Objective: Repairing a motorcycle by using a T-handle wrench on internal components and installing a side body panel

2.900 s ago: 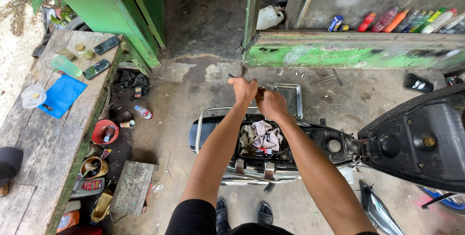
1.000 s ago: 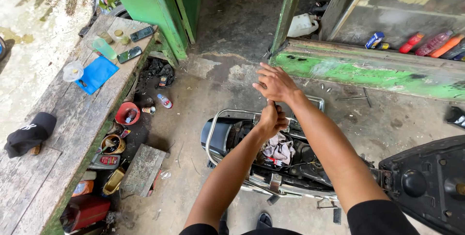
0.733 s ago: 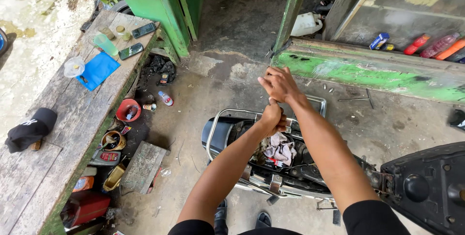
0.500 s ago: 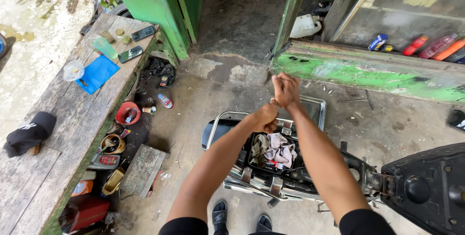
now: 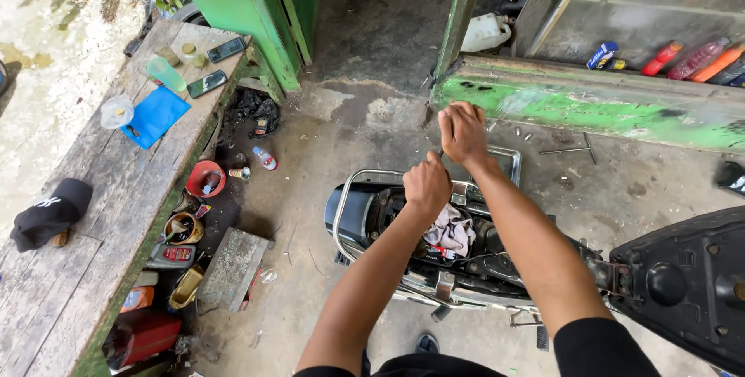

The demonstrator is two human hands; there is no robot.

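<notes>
My left hand [image 5: 427, 183] and my right hand [image 5: 463, 132] are both closed into fists, close together above the rear of a motorcycle [image 5: 434, 268]. A short piece of a thin dark tool [image 5: 440, 153] shows between the two fists; the rest is hidden in my hands. The motorcycle's black seat [image 5: 683, 284] is swung up to the right, baring the compartment under it, where a crumpled grey rag [image 5: 452, 231] lies. A chrome rear rack [image 5: 347, 191] runs around the tail.
A wooden bench [image 5: 116, 214] at the left carries a black cap [image 5: 50, 212], a blue cloth [image 5: 155, 113], a green cup and two phones. Cans, a red bowl [image 5: 206, 179] and a wooden block [image 5: 231, 268] lie below it. A T-handle wrench [image 5: 574, 149] rests by the green sill [image 5: 590, 105].
My hands have come nearer to each other and lower over the motorcycle's tail. The view has shifted so the raised seat shows more at the right.
</notes>
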